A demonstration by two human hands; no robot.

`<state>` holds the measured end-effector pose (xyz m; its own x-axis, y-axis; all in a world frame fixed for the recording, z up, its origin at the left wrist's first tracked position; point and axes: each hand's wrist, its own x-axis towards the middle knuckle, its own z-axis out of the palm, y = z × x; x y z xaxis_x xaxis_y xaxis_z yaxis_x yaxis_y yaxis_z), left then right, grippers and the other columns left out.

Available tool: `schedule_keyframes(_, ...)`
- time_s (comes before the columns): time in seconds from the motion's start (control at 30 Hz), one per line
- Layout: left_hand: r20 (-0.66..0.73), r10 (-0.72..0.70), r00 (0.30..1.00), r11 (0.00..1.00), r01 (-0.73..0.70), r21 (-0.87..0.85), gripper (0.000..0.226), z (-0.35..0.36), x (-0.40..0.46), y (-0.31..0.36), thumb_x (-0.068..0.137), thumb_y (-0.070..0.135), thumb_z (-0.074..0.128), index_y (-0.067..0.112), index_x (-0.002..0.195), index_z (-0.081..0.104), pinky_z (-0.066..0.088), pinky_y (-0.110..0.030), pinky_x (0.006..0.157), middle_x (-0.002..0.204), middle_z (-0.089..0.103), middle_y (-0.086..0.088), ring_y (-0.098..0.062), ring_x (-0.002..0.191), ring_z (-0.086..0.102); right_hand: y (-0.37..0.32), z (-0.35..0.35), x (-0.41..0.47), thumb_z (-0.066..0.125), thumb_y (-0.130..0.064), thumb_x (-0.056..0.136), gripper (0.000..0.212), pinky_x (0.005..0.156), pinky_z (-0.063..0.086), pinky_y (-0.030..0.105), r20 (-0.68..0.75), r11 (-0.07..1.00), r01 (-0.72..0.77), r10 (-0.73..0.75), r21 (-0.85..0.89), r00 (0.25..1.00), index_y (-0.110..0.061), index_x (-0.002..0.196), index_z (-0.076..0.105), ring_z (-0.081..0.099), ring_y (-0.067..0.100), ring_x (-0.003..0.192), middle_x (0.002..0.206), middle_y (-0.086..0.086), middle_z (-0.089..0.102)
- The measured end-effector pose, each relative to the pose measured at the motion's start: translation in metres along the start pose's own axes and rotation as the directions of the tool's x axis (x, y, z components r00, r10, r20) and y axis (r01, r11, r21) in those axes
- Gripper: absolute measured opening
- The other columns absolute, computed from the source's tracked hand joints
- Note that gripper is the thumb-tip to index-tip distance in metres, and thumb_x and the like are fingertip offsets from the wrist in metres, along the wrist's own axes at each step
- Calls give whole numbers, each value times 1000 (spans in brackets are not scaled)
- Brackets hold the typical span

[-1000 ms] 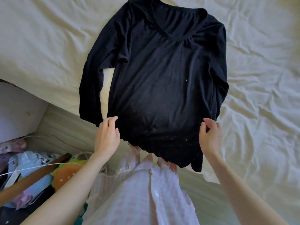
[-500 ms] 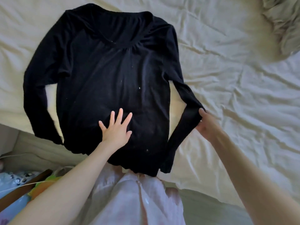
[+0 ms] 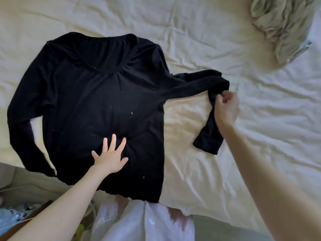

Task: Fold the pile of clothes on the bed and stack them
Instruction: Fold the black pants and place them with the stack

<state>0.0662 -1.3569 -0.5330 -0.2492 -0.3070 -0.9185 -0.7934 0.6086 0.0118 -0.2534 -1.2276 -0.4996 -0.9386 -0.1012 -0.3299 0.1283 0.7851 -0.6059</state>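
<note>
A black long-sleeved top (image 3: 97, 101) lies face up and spread flat on the cream bed sheet (image 3: 217, 40), its hem at the bed's near edge. My left hand (image 3: 110, 156) presses flat on the lower middle of the top, fingers spread. My right hand (image 3: 225, 108) pinches the top's right sleeve near its forearm part and holds it out to the right, so the cuff hangs down toward me. The left sleeve lies straight along the body on the left.
A crumpled pale green-grey garment (image 3: 284, 23) lies on the sheet at the far right. The bed's near edge (image 3: 34, 178) runs along the lower left, with cluttered items on the floor (image 3: 15, 214) below. My pale pink clothing (image 3: 139, 221) fills the bottom centre.
My left hand moved from the hem onto the top's body and stays pressed there. My right hand took the right sleeve and pulled it up and outward to the right.
</note>
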Motion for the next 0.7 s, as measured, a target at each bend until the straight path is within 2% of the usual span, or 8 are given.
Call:
schedule_keyframes(0.1, 3, 19, 1000, 1000, -19, -6, 71, 2, 1, -3, 96, 49, 36, 38, 146, -14, 9, -65, 108, 152, -31, 1, -30, 141, -24, 30, 24, -72, 50, -25, 93, 11, 70, 44, 26, 306, 995, -102, 92, 16, 947, -15, 96, 56, 61, 20, 84, 93, 5, 64)
schedule_keyframes(0.17, -5, 29, 1000, 999, -29, -24, 71, 3, 1, -6, 96, 49, 37, 39, 146, -13, 8, -65, 108, 152, -31, 3, -28, 141, -24, 49, 39, -120, 53, -31, 92, 21, 74, 52, 33, 540, 977, -213, 175, 8, 823, -12, 100, 56, 64, 20, 80, 92, 4, 64)
schedule_keyframes(0.23, -4, 37, 999, 998, -37, -44, 71, 3, 2, -8, 96, 49, 38, 40, 146, -11, 7, -64, 108, 152, -31, 4, -27, 141, -24, 63, 47, -156, 56, -33, 90, 26, 79, 55, 35, 676, 950, -311, 238, -14, 697, -11, 102, 59, 65, 19, 84, 97, 4, 65)
schedule_keyframes(0.33, 0, 54, 999, 997, -54, -58, 70, 2, 4, -11, 96, 48, 39, 42, 146, -10, 7, -64, 109, 153, -29, 6, -26, 141, -23, 78, 48, -181, 58, -25, 91, 8, 73, 55, 23, 793, 919, -394, 229, 15, 565, -20, 93, 64, 67, 10, 85, 93, -3, 70)
schedule_keyframes(0.4, -17, 70, 997, 995, -71, -72, 69, 2, 4, -14, 96, 46, 39, 42, 146, -7, 8, -64, 109, 154, -27, 7, -25, 142, -22, 88, 43, -188, 56, -22, 92, 13, 73, 49, 15, 847, 937, -346, 221, -47, 484, -26, 92, 68, 66, 1, 85, 90, -11, 71)
schedule_keyframes(0.47, -52, 87, 995, 992, -91, -87, 67, 4, 2, -16, 96, 44, 40, 42, 147, -5, 8, -63, 109, 154, -25, 7, -24, 142, -21, 96, 37, -193, 54, -23, 93, 17, 83, 47, 17, 852, 943, -320, 240, -91, 466, -26, 96, 71, 65, -1, 90, 94, -13, 72)
schedule_keyframes(0.57, -113, 114, 987, 988, -125, -93, 66, 9, -1, -20, 97, 41, 40, 41, 147, -3, 7, -63, 109, 155, -22, 7, -24, 143, -19, 105, 31, -202, 45, -26, 97, 25, 94, 46, 23, 847, 925, -379, 220, -23, 484, -26, 101, 69, 64, 2, 99, 103, -12, 71)
schedule_keyframes(0.7, -202, 171, 964, 980, -188, -70, 63, 19, -10, -28, 98, 34, 40, 38, 148, 2, 5, -60, 111, 157, -17, 5, -23, 144, -17, 115, 31, -218, 45, -40, 96, 41, 100, 45, 45, 799, 925, -379, 210, 24, 564, -3, 104, 59, 58, 32, 109, 112, 18, 63)
